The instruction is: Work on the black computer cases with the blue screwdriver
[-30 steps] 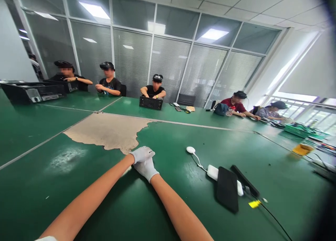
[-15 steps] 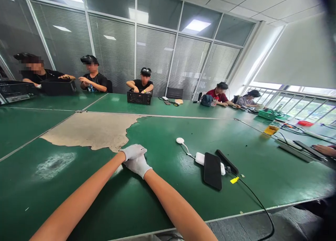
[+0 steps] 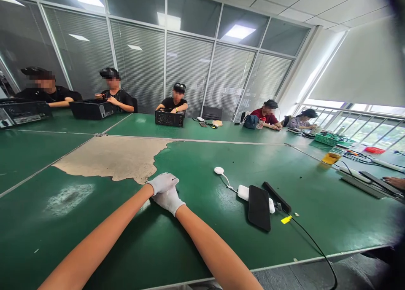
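Observation:
Both of my hands wear white gloves and rest together above the green table [image 3: 202,239], just right of a bare tan patch [image 3: 107,157]. My left hand [image 3: 163,183] lies over my right hand [image 3: 170,200], its fingers curled around it. The fingers of my right hand are mostly hidden under the left, so their pose is unclear. No tool or part shows between the hands. To their right lie a black phone [image 3: 259,208], a white power strip [image 3: 243,192] with a round white piece [image 3: 218,170] on a short cord, and a dark bar [image 3: 276,196].
A black cable [image 3: 311,236] with a yellow tag [image 3: 286,219] runs over the table's front edge. Farther right are a bottle of amber liquid [image 3: 332,156], a green basket [image 3: 333,139] and grey bars [image 3: 362,186]. Across the table, people sit by black computer cases [image 3: 169,118].
My hands keep the same clasp. The view has shifted slightly, so things sit a little farther right. Across the table, a co-worker's black case at the left now stands farther right.

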